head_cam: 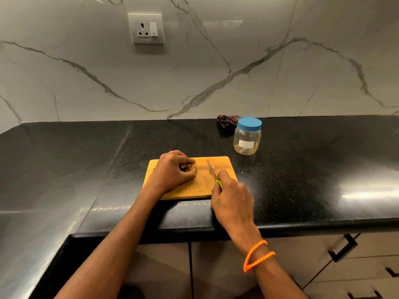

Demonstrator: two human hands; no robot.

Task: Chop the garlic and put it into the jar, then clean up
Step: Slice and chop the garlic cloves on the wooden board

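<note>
Your right hand (pixel 232 198): grip closed round the knife (pixel 213 173), green handle, blade pointing toward the upper left. Your left hand (pixel 174 169): fingers curled over garlic (pixel 189 166), mid-frame on the cutting board (pixel 194 186). Jar (pixel 247 135): upright, lidded, beyond on the counter (pixel 302 169).

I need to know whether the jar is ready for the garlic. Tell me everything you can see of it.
The jar is clear, plastic-looking and rounded, with a blue screw lid still on it and a blank white label on the front. It stands upright on the black counter, behind the right end of the cutting board, apart from it. A dark cloth lies just behind it. Neither hand touches it.
</note>
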